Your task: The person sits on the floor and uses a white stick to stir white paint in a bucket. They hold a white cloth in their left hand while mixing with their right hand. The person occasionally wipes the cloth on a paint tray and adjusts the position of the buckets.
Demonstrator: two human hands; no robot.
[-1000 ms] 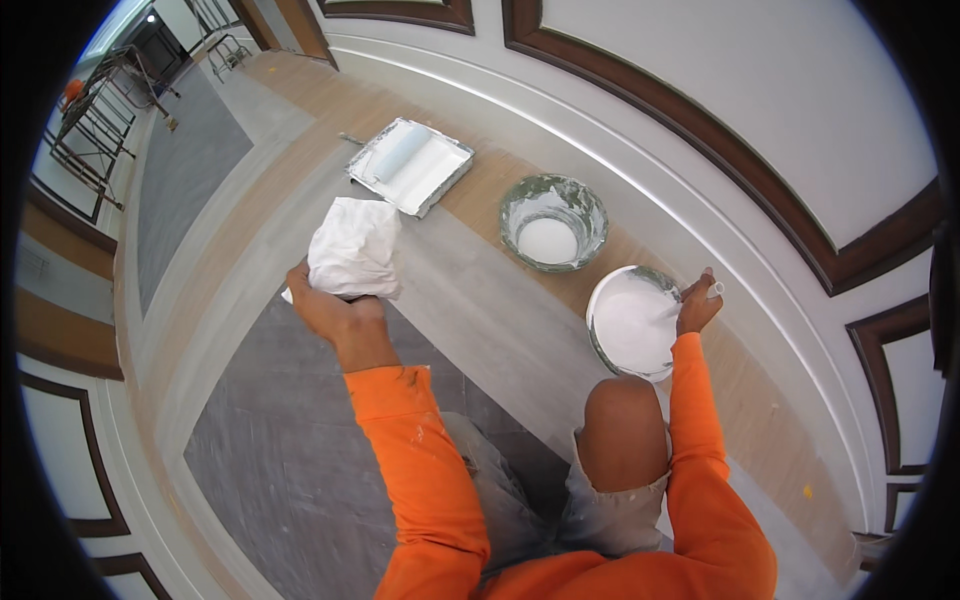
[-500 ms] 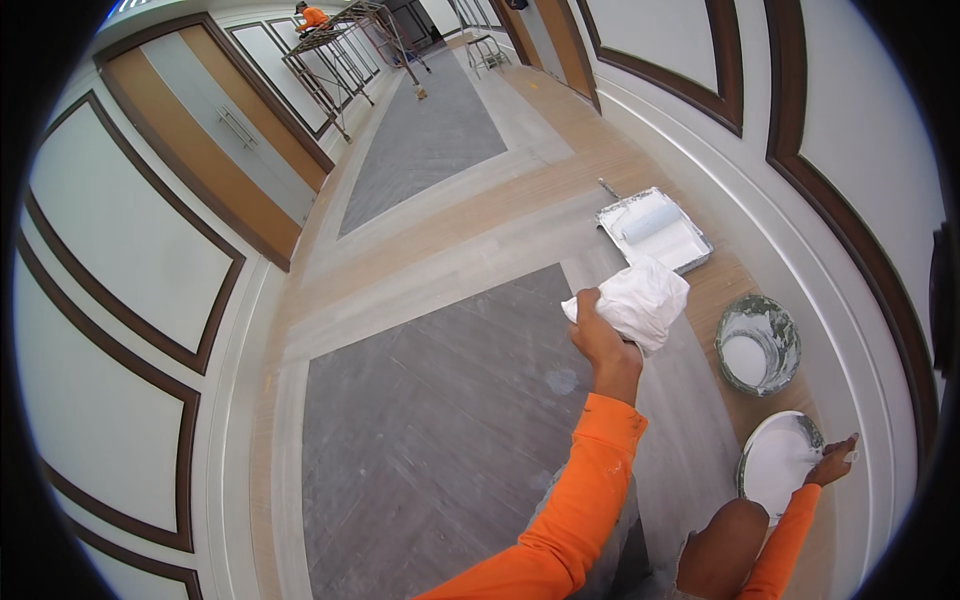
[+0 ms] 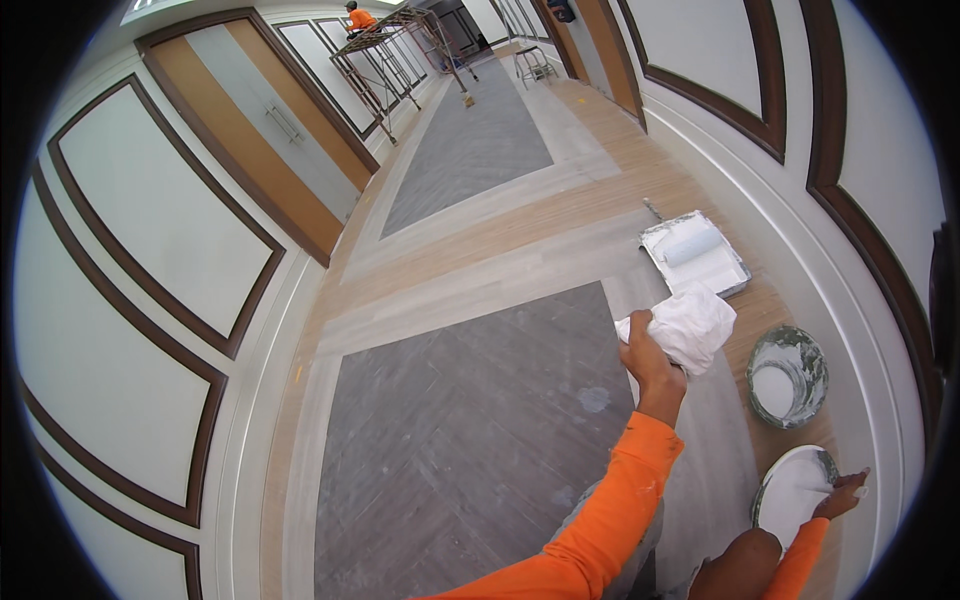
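My left hand (image 3: 652, 365) is closed round a bunched white cloth (image 3: 697, 328), held up above the floor just this side of a paint tray (image 3: 722, 272). A roller (image 3: 692, 247) loaded with white lies in that tray. Lower right, my right hand (image 3: 842, 496) is closed on a pale tool (image 3: 812, 487) that reaches over white paint in a round bucket (image 3: 762, 490). The tool's kind is unclear, its far end blending into the white. Between bucket and tray stands a dark green bucket (image 3: 788, 377), its inside smeared with white paint.
A panelled wall (image 3: 720, 175) runs close by on the right. Grey herringbone floor (image 3: 470, 440) with pale borders stretches ahead. Farther off, a person in orange (image 3: 360, 18) is on scaffolding (image 3: 385, 60), with a stool (image 3: 533, 65) to the right. Double doors (image 3: 265, 110) stand on the left.
The whole view has swung left, so everything sits farther right and mostly a little lower. Both hands keep their holds, near the same things as before.
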